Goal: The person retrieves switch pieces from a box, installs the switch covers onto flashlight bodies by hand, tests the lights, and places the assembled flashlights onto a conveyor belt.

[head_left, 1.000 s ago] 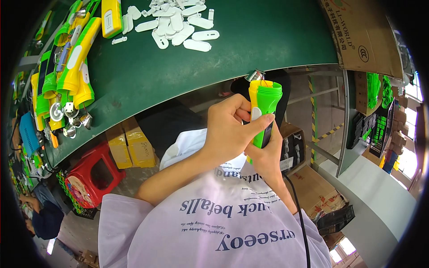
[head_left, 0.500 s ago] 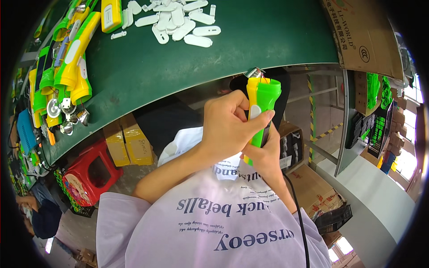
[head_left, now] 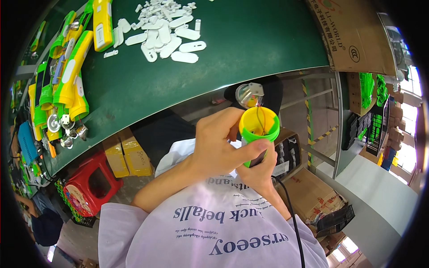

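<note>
I hold a green and yellow flashlight body in front of my chest, just below the edge of the green table. Its open round end faces up at me, with thin wires inside. A silver reflector head hangs loose on those wires just beyond the opening. My left hand wraps the body from the left, thumb pressed across its side. My right hand grips it from underneath.
Several white plastic pieces lie heaped on the table's far side. More yellow and green flashlight bodies and silver reflectors line its left end. A cardboard box stands at right. A red stool and yellow boxes sit underneath.
The flashlight body has tipped from side-on until its open end faces me. The reflector head now shows clear of the opening. Both hands keep their hold.
</note>
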`<state>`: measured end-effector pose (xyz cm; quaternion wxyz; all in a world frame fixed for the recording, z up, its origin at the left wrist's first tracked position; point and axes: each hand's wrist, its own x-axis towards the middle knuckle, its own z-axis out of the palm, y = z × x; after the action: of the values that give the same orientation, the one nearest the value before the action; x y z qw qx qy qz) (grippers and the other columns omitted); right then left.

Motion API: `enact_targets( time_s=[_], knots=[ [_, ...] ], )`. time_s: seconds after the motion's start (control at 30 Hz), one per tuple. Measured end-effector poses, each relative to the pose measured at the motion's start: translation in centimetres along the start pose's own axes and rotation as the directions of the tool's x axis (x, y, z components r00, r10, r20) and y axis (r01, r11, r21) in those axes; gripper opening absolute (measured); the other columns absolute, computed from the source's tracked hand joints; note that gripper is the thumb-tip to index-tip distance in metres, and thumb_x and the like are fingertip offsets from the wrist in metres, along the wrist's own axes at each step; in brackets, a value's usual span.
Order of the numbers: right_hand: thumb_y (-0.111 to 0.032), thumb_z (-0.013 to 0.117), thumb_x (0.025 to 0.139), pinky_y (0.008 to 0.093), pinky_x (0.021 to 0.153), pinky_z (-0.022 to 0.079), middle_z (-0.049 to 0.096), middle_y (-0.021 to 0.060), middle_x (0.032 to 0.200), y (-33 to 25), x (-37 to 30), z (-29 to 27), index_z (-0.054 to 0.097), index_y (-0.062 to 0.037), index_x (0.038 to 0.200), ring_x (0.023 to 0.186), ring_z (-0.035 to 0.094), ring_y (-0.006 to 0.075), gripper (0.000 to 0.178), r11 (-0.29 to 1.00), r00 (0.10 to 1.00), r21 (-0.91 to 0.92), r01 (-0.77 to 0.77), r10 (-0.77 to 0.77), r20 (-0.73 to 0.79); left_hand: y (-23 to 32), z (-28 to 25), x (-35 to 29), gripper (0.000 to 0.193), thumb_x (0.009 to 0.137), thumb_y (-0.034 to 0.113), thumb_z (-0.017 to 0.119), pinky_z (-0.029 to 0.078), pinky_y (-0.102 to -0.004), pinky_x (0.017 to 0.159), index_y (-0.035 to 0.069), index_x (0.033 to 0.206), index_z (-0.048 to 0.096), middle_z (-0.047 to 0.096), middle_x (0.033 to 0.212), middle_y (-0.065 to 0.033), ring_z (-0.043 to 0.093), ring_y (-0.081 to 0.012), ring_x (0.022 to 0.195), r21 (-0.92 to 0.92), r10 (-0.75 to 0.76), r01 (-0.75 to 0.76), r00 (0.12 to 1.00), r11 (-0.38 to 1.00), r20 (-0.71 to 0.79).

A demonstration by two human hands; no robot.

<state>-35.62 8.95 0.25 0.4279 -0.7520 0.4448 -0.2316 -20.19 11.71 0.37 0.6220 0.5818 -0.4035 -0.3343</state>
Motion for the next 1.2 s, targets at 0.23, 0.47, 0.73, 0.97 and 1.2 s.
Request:
enact_targets(
  time_s=[0.23, 0.47, 0.73, 0.97, 1.2],
  knots=[
    [-0.010, 0.083, 0.068, 0.0289, 0.062, 0.053, 0.068, 0.0111, 0.081, 1.4, -0.4, 0.5, 0.048, 0.0004, 0.096, 0.069, 0.070, 0.0196, 0.046, 0.993, 0.993, -0.003, 0.119, -0.119, 0.015, 0.4, 0.1, -0.6, 0.059, 0.077, 0.052, 0.076, 0.039, -0.0228, 0.050, -0.002, 0.096, 0.065, 0.062, 0.075, -0.0034, 0.052, -0.0084, 0.059, 0.061, 0.074, -0.073, 0.997, 0.996, -0.018],
    [-0.009, 0.081, 0.070, 0.0309, 0.067, 0.054, 0.069, 0.0113, 0.083, 0.7, 0.1, 0.6, 0.050, -0.0007, 0.099, 0.074, 0.071, 0.0223, 0.044, 0.995, 0.996, -0.048, 0.089, -0.088, 0.007, 1.0, 0.8, 0.0, 0.052, 0.071, 0.038, 0.085, 0.051, -0.0262, 0.064, -0.002, 0.097, 0.066, 0.068, 0.081, -0.0067, 0.065, -0.0137, 0.070, 0.016, 0.110, -0.110, 0.993, 0.994, -0.046],
    [-0.009, 0.081, 0.072, 0.0336, 0.071, 0.052, 0.066, 0.0161, 0.090, -1.6, 0.9, 0.5, 0.052, -0.0023, 0.110, 0.078, 0.068, 0.0258, 0.048, 0.997, 0.987, -0.045, -0.066, 0.072, 0.144, -0.5, 1.5, 0.1, 0.041, 0.064, 0.034, 0.090, 0.039, -0.0231, 0.046, 0.005, 0.083, 0.068, 0.061, 0.061, -0.0003, 0.048, -0.0071, 0.046, 0.038, -0.124, 0.136, 0.966, 0.990, -0.227],
    [-0.001, 0.074, 0.073, 0.0292, 0.073, 0.048, 0.061, 0.0105, 0.096, 1.0, 0.8, 1.2, 0.049, -0.0021, 0.115, 0.084, 0.060, 0.0134, 0.049, 0.983, 0.990, 0.117, -0.142, 0.138, 0.041, 0.9, 1.7, 0.6, 0.043, 0.074, 0.021, 0.083, 0.044, -0.0217, 0.053, 0.000, 0.107, 0.066, 0.067, 0.081, -0.0030, 0.054, -0.0056, 0.060, 0.091, -0.249, 0.252, 0.967, 0.963, -0.047],
    [0.001, 0.079, 0.063, 0.0261, 0.061, 0.049, 0.053, 0.0024, 0.077, 1.0, 1.5, -1.1, 0.047, -0.0064, 0.118, 0.064, 0.054, 0.0129, 0.064, 0.500, 0.916, 0.780, -0.377, 0.323, 0.237, 0.6, -6.2, 4.9, 0.012, 0.087, 0.012, 0.070, 0.048, -0.0263, 0.057, 0.000, 0.090, 0.071, 0.068, 0.075, -0.0094, 0.062, -0.0128, 0.061, 0.557, 0.289, -0.137, 0.938, 0.819, -0.193]
  ],
)
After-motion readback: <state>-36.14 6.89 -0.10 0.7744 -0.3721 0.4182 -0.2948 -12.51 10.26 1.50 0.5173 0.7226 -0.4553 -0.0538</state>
